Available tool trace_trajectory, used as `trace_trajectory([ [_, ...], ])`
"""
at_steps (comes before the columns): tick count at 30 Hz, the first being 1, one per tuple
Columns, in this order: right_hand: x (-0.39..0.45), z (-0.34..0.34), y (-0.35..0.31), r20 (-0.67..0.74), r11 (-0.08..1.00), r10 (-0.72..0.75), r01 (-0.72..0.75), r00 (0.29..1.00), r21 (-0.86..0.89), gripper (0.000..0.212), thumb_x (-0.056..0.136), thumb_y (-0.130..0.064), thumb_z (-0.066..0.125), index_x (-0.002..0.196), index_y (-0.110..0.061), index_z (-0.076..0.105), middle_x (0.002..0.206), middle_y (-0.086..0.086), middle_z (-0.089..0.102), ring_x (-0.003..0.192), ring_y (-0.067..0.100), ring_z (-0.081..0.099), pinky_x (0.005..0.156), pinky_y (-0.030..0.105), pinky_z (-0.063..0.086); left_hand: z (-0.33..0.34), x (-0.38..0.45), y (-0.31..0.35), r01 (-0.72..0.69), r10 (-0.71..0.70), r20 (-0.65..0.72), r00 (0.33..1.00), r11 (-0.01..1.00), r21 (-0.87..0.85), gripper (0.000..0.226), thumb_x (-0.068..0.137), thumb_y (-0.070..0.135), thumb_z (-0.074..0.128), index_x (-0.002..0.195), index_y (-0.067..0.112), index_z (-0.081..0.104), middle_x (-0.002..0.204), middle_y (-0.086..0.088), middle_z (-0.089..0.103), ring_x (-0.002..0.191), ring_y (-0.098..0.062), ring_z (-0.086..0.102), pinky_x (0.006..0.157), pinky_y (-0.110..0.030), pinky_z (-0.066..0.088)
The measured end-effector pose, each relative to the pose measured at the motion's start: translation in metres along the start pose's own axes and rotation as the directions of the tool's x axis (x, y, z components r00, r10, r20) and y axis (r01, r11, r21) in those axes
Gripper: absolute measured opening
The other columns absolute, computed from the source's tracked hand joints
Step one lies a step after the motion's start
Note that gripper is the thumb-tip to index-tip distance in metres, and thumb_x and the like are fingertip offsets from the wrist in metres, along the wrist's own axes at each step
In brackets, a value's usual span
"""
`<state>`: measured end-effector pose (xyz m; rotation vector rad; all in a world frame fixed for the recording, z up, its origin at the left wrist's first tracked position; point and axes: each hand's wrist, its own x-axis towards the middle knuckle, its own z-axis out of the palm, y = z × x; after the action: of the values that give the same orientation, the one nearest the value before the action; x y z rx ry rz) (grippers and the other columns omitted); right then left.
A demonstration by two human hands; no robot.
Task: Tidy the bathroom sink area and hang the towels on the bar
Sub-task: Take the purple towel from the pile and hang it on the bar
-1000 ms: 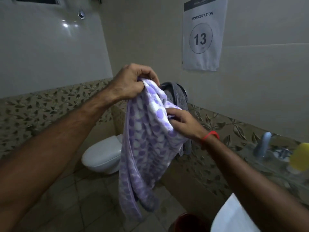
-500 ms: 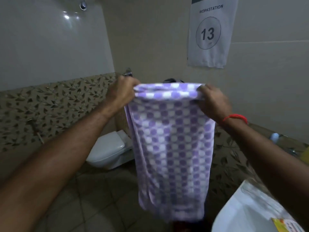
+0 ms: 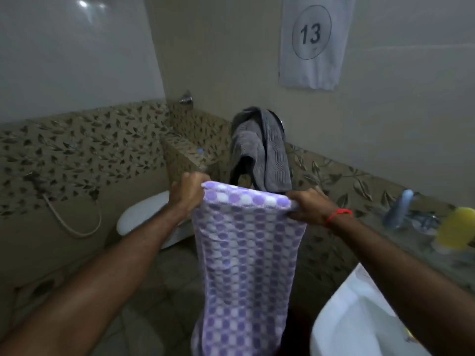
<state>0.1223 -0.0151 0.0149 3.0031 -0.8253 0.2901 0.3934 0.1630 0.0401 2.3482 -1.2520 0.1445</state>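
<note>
A purple and white checked towel (image 3: 244, 258) hangs flat in front of me, stretched by its top edge. My left hand (image 3: 189, 191) grips the top left corner and my right hand (image 3: 305, 204) grips the top right corner. Just behind and above it, a grey towel (image 3: 262, 152) is draped in a bunch over a wall fitting, whose metal shows only as a sliver at the towel's right edge. The white sink (image 3: 354, 319) curves in at the bottom right, under my right forearm.
A ledge on the right holds a bluish bottle (image 3: 399, 209) and a yellow object (image 3: 456, 228). A white toilet (image 3: 144, 214) stands low on the left, with a hose (image 3: 74, 224) on the wall beside it. A paper sign numbered 13 (image 3: 312, 39) hangs above.
The checked towel went from bunched in my hands to spread wide by its top corners. Since then both hands have dropped lower, uncovering the grey towel behind.
</note>
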Motion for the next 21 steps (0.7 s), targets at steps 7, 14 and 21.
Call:
trace_trajectory([
  [7,-0.009,-0.034,-0.005,-0.002,1.0,-0.003,0.003,1.0,0.009,0.04,0.082,-0.053,0.068,0.11,-0.027,0.058,0.098,0.001,0.067,0.106,0.03,0.055,0.094,0.05,0.035,-0.008,-0.003,0.0,-0.075,0.058,-0.148,0.987,0.99,-0.117,0.014,0.073,0.012,0.046,0.067,0.015,0.058,0.065,-0.002,0.06,0.066,-0.032,0.061,0.055,-0.034,0.046],
  [14,-0.029,-0.06,-0.036,-0.003,0.686,-0.149,0.106,0.989,0.72,0.034,0.076,-0.028,0.086,0.078,-0.02,0.053,0.073,-0.005,0.052,0.068,0.012,0.047,0.059,0.025,0.036,-0.035,-0.003,-0.002,-0.132,0.118,-0.198,0.973,0.99,-0.056,0.029,0.074,-0.007,0.051,0.087,0.007,0.073,0.093,-0.019,0.07,0.093,-0.039,0.062,0.082,-0.046,0.05],
  [21,-0.035,-0.071,-0.035,0.071,0.994,0.01,-0.003,0.997,-0.105,0.058,0.078,-0.069,0.063,0.123,-0.032,0.056,0.119,0.002,0.068,0.118,0.027,0.058,0.098,0.045,0.037,-0.043,-0.012,0.007,-0.202,0.192,-0.296,0.936,0.979,-0.004,0.025,0.072,-0.01,0.054,0.084,0.004,0.071,0.085,-0.015,0.072,0.086,-0.038,0.06,0.075,-0.045,0.05],
])
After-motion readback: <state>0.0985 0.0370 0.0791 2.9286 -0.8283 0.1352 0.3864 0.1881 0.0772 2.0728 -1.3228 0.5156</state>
